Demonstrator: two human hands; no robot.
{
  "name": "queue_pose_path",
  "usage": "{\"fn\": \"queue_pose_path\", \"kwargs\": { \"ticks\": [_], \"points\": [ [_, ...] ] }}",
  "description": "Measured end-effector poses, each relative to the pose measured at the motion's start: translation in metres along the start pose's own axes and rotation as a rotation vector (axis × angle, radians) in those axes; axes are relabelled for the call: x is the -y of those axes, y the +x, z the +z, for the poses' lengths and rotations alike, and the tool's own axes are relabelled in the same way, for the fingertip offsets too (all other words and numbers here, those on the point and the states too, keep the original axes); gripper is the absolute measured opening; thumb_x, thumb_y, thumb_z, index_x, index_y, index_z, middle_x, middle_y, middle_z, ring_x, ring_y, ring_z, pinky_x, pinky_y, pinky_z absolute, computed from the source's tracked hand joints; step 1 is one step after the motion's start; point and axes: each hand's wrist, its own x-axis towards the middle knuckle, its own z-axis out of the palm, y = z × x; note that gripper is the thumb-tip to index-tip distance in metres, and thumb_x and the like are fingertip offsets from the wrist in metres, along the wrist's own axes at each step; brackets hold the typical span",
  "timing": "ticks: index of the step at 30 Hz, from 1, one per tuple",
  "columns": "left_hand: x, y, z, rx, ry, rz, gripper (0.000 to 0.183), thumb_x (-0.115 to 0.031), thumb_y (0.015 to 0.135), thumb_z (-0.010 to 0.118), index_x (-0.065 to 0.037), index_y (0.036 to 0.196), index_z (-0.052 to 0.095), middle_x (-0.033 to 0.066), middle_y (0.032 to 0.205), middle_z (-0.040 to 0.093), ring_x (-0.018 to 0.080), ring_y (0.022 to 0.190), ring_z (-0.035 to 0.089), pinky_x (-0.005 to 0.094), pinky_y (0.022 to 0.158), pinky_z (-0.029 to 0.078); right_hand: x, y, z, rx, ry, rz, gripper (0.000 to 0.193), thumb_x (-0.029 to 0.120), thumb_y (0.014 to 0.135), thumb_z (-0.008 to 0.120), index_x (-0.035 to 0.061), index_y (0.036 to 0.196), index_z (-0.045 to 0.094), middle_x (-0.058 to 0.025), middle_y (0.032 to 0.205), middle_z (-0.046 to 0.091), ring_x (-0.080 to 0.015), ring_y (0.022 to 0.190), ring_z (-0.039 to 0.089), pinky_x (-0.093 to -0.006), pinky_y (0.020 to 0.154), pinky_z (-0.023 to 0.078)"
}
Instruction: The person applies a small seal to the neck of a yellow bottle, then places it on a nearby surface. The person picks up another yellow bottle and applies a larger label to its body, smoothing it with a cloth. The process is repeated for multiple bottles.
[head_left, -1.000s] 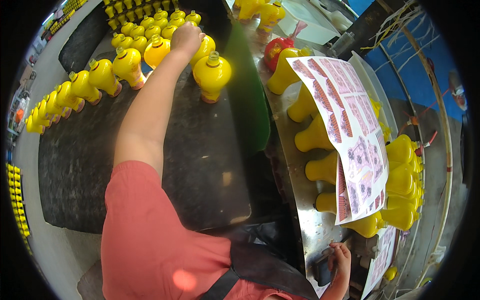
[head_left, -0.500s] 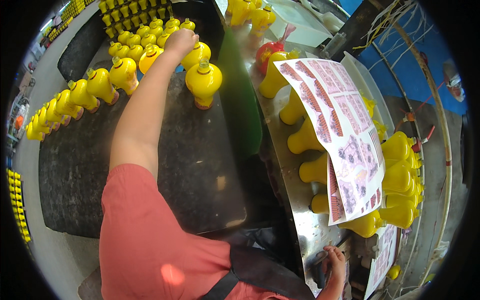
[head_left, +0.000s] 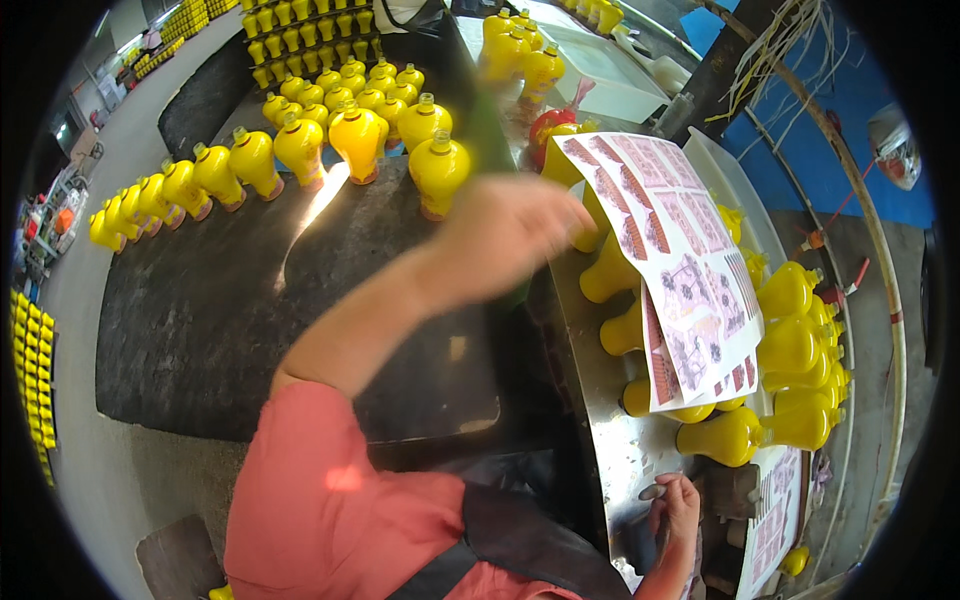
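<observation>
My left hand (head_left: 515, 235), smeared by motion, is over the gap between the dark table and the metal bench. Its fingertips point right, near a yellow bottle (head_left: 590, 225) at the edge of a printed sheet (head_left: 690, 270); whether they touch it is unclear. The sheet bears pink and brown patterns and rests over several yellow bottles lying on their sides. My right hand (head_left: 680, 503) is low at the bench edge, fingers closed around a small greyish thing (head_left: 652, 492) whose kind I cannot make out.
Yellow bottles (head_left: 255, 160) stand in a curved row along the far edge of the dark table (head_left: 300, 330), with more behind. Laid bottles (head_left: 795, 340) lie stacked on the right. Beyond are a red bag (head_left: 552, 125) and a whitish tub (head_left: 610, 85); a pole (head_left: 860, 170) rises at right.
My left hand has come back from the standing bottles and swung right toward the sheet. My right hand stays low by the bench. The whole view has shifted slightly.
</observation>
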Motion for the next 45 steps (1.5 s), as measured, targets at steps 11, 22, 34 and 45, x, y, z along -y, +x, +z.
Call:
{"fn": "queue_pose_path", "kwargs": {
  "ticks": [11,22,34,45],
  "points": [
    [-0.150,-0.040,0.184,0.678,-0.517,0.456,0.007,-0.015,0.091,0.071,-0.008,0.093,0.072,0.0081,0.083,0.069,0.0312,0.079,0.066,0.0416,0.073,0.052,-0.022,-0.063,-0.027,-0.245,0.244,-0.180,0.048,0.048,0.106,0.051,0.0014,0.109,0.064,-0.0058,0.076,0.064,-0.0091,0.046,0.045,-0.0228,0.041,0.031],
    [-0.181,-0.040,0.337,0.769,-0.513,0.314,0.017,-0.006,0.089,0.074,-0.005,0.106,0.074,0.0123,0.106,0.073,0.0312,0.100,0.070,0.0386,0.086,0.055,-0.086,-0.145,-0.071,-0.445,0.456,-0.158,0.041,0.036,0.106,0.054,-0.0016,0.103,0.069,-0.0083,0.084,0.068,-0.0071,0.046,0.044,-0.0214,0.041,0.029],
    [-0.125,0.002,0.424,0.542,0.190,0.221,0.034,-0.012,0.085,0.076,-0.004,0.117,0.073,0.0134,0.105,0.073,0.0306,0.098,0.069,0.0373,0.086,0.054,-0.099,-0.148,-0.094,-0.496,0.485,-0.105,0.032,0.027,0.105,0.054,-0.0012,0.106,0.070,-0.0022,0.077,0.062,-0.0058,0.050,0.045,-0.0212,0.047,0.033],
    [-0.193,-0.003,0.376,0.504,-0.314,0.129,0.022,-0.008,0.081,0.081,-0.004,0.098,0.068,0.0036,0.081,0.067,0.0145,0.078,0.059,0.0275,0.073,0.050,-0.087,-0.139,-0.079,-0.627,0.218,-0.162,0.020,0.015,0.101,0.060,0.0017,0.112,0.070,0.0016,0.084,0.067,-0.0016,0.062,0.049,-0.0198,0.056,0.039]
  ]
}}
